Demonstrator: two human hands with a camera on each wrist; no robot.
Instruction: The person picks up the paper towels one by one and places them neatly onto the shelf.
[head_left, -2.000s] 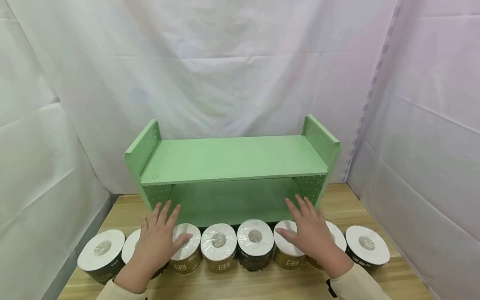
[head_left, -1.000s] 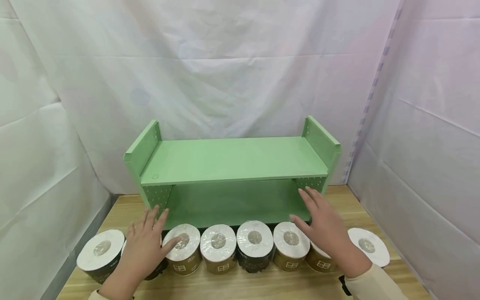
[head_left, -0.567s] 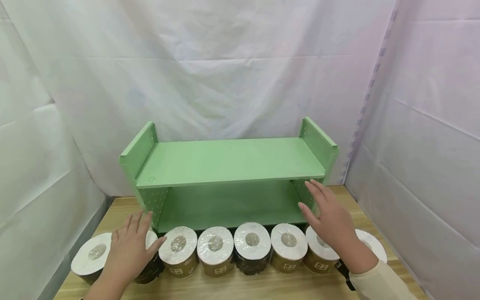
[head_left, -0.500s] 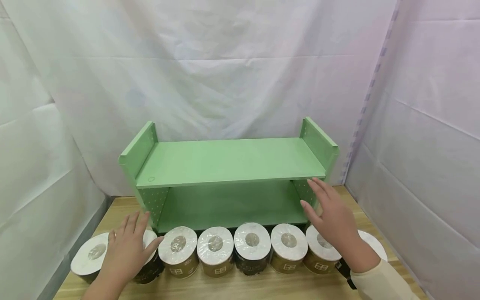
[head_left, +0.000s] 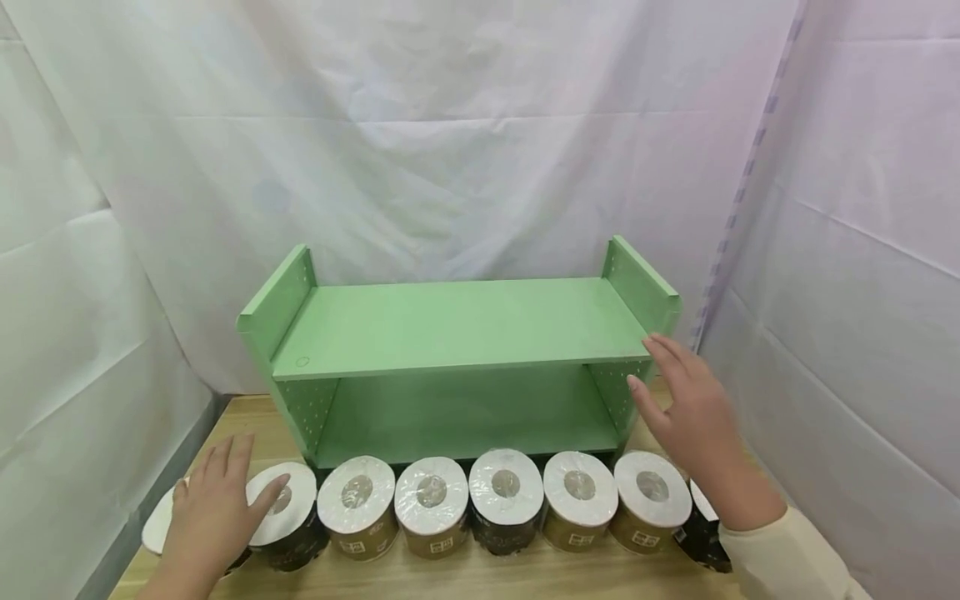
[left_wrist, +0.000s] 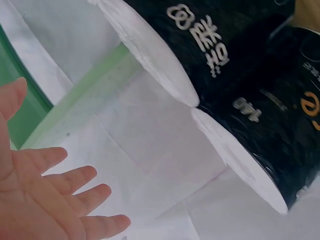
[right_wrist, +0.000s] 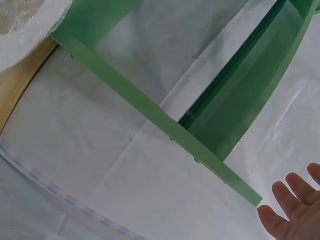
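Observation:
A row of several toilet paper rolls, some in black wrappers and some in gold, stands upright along the front of a green shelf (head_left: 465,325). My left hand (head_left: 213,517), fingers spread, hovers over the leftmost roll (head_left: 157,525) and covers much of it. Beside it is a black-wrapped roll (head_left: 296,542). In the left wrist view, the hand (left_wrist: 47,195) is apart from two black rolls (left_wrist: 240,55). My right hand (head_left: 693,412) is raised over the row's right end, near the shelf's right side panel, holding nothing. It partly hides the rightmost roll (head_left: 701,537).
The shelf has an upper board and a lower compartment (head_left: 472,408) behind the rolls, with raised side panels (head_left: 645,287). A wooden tabletop (head_left: 450,579) lies beneath. White cloth (head_left: 465,125) hangs at the back and on both sides.
Both hands have moved apart, the left toward the left and nearer the body, the right outward and up. Rolls they covered now show more. The shelf and rolls keep their places.

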